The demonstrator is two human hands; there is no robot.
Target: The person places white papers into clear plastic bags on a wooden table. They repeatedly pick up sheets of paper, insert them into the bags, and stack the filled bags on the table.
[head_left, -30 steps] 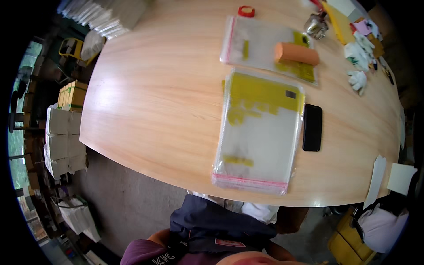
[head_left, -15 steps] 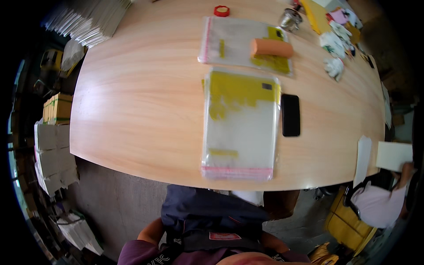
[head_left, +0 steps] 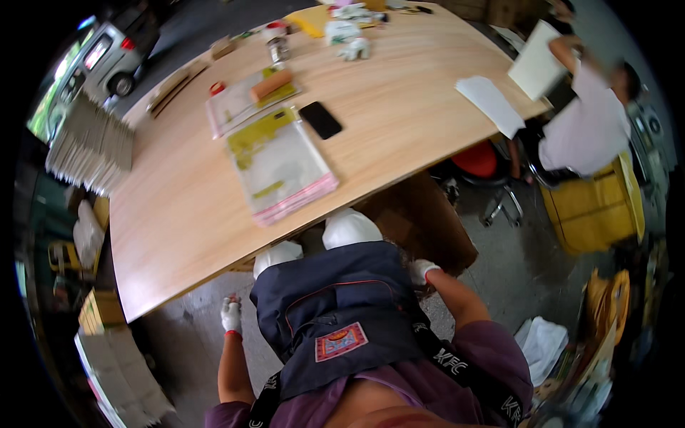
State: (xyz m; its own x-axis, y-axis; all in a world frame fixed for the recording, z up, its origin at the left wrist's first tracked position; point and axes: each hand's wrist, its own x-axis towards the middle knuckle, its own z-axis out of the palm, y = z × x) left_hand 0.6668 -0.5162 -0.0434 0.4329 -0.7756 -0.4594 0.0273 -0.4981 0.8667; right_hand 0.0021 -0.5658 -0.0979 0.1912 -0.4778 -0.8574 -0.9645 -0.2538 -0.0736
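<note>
My left hand (head_left: 230, 314), in a white glove with bare fingertips, hangs beside my lap, left of the dark apron (head_left: 335, 299). Its fingers point away from me, loosely stretched, with nothing seen in them. On the other side, my gloved right hand (head_left: 422, 272) is low by the apron's edge, near a brown cardboard box (head_left: 435, 221) under the table. Its fingers are mostly hidden. On the wooden table (head_left: 399, 107) lies a stack of clear plastic bags (head_left: 282, 160) with yellow-green print and a pink strip. A black phone (head_left: 320, 120) lies beside it.
Behind lies another bag stack (head_left: 235, 107) under an orange cylinder (head_left: 271, 85). White gloves (head_left: 354, 48) lie farther back. Stacked sheets (head_left: 93, 143) stand at left. A seated person (head_left: 585, 132) holds a white board (head_left: 539, 60) at right, near a red-seated chair (head_left: 477, 160).
My view has tilted up and turned right, so the table looks slanted and a van shows at far left. Both gloved hands, hidden before, now show beside my lap.
</note>
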